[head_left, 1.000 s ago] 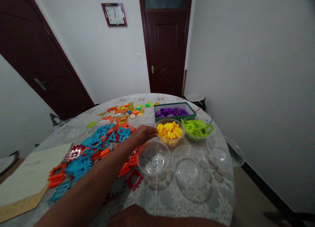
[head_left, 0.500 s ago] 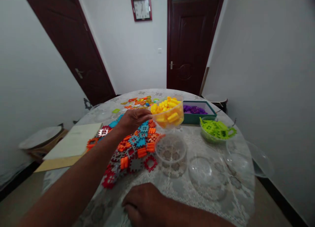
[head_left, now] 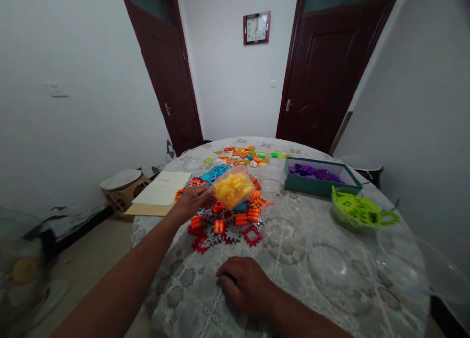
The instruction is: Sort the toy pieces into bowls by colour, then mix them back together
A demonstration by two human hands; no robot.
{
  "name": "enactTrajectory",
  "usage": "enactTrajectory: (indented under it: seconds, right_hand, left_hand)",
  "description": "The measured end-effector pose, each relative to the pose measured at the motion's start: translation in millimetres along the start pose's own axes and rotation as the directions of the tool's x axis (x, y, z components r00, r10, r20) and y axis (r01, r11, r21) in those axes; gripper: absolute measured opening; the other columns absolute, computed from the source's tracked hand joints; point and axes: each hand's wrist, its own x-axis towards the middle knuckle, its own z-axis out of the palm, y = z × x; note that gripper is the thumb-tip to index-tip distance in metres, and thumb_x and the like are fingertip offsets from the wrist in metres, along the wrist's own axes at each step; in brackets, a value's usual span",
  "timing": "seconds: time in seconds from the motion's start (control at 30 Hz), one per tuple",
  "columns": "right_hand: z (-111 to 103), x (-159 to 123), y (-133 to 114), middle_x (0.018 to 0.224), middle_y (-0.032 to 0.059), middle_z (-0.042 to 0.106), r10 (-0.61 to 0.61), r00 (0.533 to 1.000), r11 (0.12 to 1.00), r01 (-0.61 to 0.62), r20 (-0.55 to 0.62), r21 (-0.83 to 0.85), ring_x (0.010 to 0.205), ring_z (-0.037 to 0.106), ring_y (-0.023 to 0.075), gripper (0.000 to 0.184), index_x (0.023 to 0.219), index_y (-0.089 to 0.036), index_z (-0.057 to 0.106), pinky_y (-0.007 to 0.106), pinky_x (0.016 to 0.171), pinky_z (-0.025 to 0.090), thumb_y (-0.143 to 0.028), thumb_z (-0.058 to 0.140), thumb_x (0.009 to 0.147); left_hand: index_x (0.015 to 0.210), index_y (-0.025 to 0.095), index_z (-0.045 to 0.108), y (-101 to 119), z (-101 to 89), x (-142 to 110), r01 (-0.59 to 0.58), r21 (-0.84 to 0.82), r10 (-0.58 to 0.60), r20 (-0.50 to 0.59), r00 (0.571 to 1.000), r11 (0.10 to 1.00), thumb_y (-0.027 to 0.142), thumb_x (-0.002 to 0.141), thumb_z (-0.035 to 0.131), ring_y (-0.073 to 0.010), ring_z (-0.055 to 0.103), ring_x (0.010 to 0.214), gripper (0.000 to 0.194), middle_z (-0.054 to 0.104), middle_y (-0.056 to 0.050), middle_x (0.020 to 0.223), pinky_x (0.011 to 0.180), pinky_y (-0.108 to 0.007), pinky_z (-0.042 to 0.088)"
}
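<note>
My left hand (head_left: 193, 201) grips the rim of a clear bowl of yellow plastic pieces (head_left: 232, 187) and holds it in the air, tilted, above a spread of orange, blue and red interlocking pieces (head_left: 223, 215) on the table. My right hand (head_left: 245, 283) rests palm down on the lace tablecloth (head_left: 191, 279) near the front edge, fingers curled, with nothing seen in it.
Empty clear bowls (head_left: 281, 220) stand right of the pieces. A bowl of green pieces (head_left: 358, 212) and a teal box of purple pieces (head_left: 317, 177) sit to the right. More mixed pieces (head_left: 242, 156) lie at the far side. A board with paper (head_left: 161, 191) overhangs the left edge.
My left hand has lifted the yellow bowl from the table, carried it left over the pile of pieces and tilted it. My right hand has come to rest on the cloth.
</note>
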Motion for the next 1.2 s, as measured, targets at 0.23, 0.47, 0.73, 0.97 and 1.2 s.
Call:
enactTrajectory:
  seconds: [0.23, 0.47, 0.73, 0.97, 1.2]
  right_hand:
    - [-3.7, -1.8, -3.2, 0.101, 0.0054, 0.08, 0.013, 0.999, 1.0, -0.013, -0.03, -0.002, 0.095, 0.074, 0.0195, 0.025, 0.109, -0.02, 0.076, 0.03, 0.089, 0.053, -0.019, 0.058, 0.092]
    - [-4.3, -1.0, -4.4, 0.101, 0.0055, 0.08, 0.018, 0.999, 1.0, -0.018, -0.036, 0.0, 0.095, 0.075, 0.0196, 0.026, 0.108, -0.02, 0.076, 0.029, 0.089, 0.053, -0.017, 0.058, 0.09]
    - [-4.2, -1.5, -3.3, 0.099, 0.0053, 0.079, 0.008, 0.999, 1.0, -0.007, -0.052, 0.019, 0.091, 0.074, 0.0194, 0.025, 0.107, -0.02, 0.076, 0.029, 0.086, 0.053, -0.016, 0.059, 0.089]
    - [-3.2, -0.5, -0.8, 0.101, 0.0058, 0.08, -0.017, 0.999, 1.0, 0.018, -0.04, 0.01, 0.094, 0.075, 0.0199, 0.026, 0.109, -0.02, 0.076, 0.029, 0.089, 0.054, -0.019, 0.059, 0.091]
    - [-2.1, 5.1, 2.9, 0.111, 0.007, 0.081, -0.034, 0.999, 0.999, 0.035, 0.032, -0.029, 0.1, 0.075, 0.0201, 0.031, 0.117, -0.019, 0.077, 0.027, 0.091, 0.054, -0.022, 0.059, 0.092]
  left_hand:
    - [0.103, 0.015, 0.07, -28.8, -0.8, -5.1, 0.105, -0.318, -0.132, -0.064, 0.989, 0.942, 0.047, 0.088, 0.079, -0.0217, 0.078, 0.071, 0.037, 0.081, -0.016, 0.092, 0.067, -0.031, 0.062]
    - [0.104, 0.019, 0.061, -45.8, 9.2, -5.5, 0.124, -0.522, -0.207, -0.104, 0.973, 0.844, 0.04, 0.096, 0.071, -0.019, 0.077, 0.068, 0.025, 0.081, -0.012, 0.089, 0.064, -0.03, 0.063]
    - [0.1, 0.02, 0.061, -26.3, 0.5, -3.0, 0.096, -0.692, -0.271, -0.148, 0.951, 0.715, 0.035, 0.104, 0.06, -0.0143, 0.075, 0.061, 0.016, 0.078, -0.004, 0.081, 0.066, -0.03, 0.065]
    - [0.102, 0.019, 0.064, 8.4, -0.4, -1.2, 0.025, -0.666, -0.179, -0.164, 0.97, 0.746, 0.038, 0.102, 0.063, -0.0162, 0.076, 0.065, 0.02, 0.08, -0.006, 0.083, 0.067, -0.031, 0.065]
    - [0.098, 0.017, 0.071, 73.3, 50.6, 10.9, -0.24, -0.054, 0.233, -0.112, 0.966, 0.969, 0.059, 0.09, 0.073, -0.0207, 0.077, 0.075, 0.042, 0.081, -0.008, 0.089, 0.078, -0.035, 0.064]
